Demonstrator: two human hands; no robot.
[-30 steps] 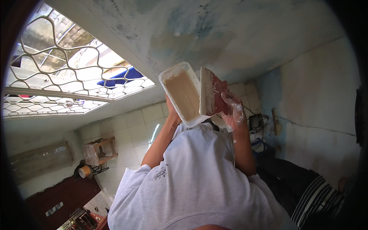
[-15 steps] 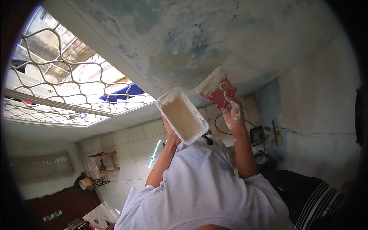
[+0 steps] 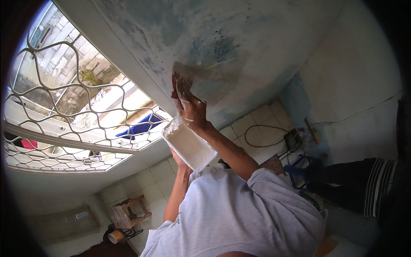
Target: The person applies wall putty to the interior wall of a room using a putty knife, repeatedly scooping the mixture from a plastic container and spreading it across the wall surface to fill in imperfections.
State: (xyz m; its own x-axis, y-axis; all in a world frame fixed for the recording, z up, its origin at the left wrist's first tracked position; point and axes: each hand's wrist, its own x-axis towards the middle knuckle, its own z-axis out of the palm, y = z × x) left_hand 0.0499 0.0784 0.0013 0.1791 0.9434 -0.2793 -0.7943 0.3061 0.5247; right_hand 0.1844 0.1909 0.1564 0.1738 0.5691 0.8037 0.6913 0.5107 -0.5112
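Starting at our left, we have a curvy window grille [image 3: 77, 141], with a small wooden stool [image 3: 122, 217] lower in view. Our left hand [image 3: 179, 162] holds up a white rectangular tub [image 3: 206, 164] of pale paste [image 3: 190, 145], most fingers hidden behind it. Just above the tub, our paste-spotted right hand [image 3: 193, 112] grips a reddish scraper [image 3: 181, 78], which appears to touch the patchy wall [image 3: 265, 51]. Farther right, a dark cable [image 3: 262, 147] loops, and dark striped cloth [image 3: 374, 188] sits near the edge.
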